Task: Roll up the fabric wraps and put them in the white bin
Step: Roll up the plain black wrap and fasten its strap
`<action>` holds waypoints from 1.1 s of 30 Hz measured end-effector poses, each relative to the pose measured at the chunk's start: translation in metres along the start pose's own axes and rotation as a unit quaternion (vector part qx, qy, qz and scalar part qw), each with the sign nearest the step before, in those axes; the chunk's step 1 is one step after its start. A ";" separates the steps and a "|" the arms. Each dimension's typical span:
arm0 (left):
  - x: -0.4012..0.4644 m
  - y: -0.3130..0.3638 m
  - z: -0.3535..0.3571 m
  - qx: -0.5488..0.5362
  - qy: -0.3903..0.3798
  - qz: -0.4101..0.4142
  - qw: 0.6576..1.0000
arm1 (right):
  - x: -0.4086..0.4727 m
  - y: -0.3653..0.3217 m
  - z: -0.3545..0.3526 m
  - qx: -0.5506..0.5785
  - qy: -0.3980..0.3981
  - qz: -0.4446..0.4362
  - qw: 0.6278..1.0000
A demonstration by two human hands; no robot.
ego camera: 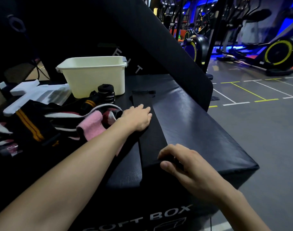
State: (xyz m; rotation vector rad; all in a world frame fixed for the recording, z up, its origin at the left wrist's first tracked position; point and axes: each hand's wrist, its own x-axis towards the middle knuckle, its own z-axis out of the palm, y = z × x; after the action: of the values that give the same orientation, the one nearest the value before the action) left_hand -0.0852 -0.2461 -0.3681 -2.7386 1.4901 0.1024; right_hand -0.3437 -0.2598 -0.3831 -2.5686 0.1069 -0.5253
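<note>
A long black fabric wrap (150, 139) lies flat and stretched out along the top of a black soft box (200, 130). My left hand (137, 117) presses flat on the wrap's middle with straight fingers. My right hand (179, 162) pinches the wrap's near end at the box's front edge. The white bin (94, 75) stands at the back left. In front of it stands a rolled black wrap with white stripes (106, 93). A heap of loose wraps (59, 120), black, pink, white and yellow-striped, lies to the left.
White foam pieces (26, 95) lie left of the bin. A slanted black pad (159, 39) rises behind the box. To the right is open gym floor with marked lines (250, 94), and exercise bikes (279, 52) stand further back.
</note>
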 end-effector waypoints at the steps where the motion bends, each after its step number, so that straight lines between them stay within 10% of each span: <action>1: 0.001 -0.002 0.000 0.002 0.007 0.002 1.000 | 0.001 -0.001 0.000 0.001 -0.001 0.002 1.000; 11: -0.001 -0.005 0.011 0.027 0.200 0.035 0.979 | 0.008 -0.002 0.004 -0.018 -0.002 0.008 1.000; 24: -0.029 -0.004 0.008 -0.071 0.004 0.075 0.995 | 0.025 0.002 0.021 -0.175 0.055 -0.002 0.983; 33: -0.021 -0.002 0.014 -0.070 0.002 0.061 0.996 | 0.029 -0.016 0.024 -0.228 0.135 -0.008 0.964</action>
State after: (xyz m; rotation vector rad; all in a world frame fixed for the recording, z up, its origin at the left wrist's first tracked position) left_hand -0.0959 -0.2265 -0.3811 -2.7517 1.7126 0.2114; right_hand -0.3080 -0.2396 -0.3838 -2.9240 0.3378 -0.9515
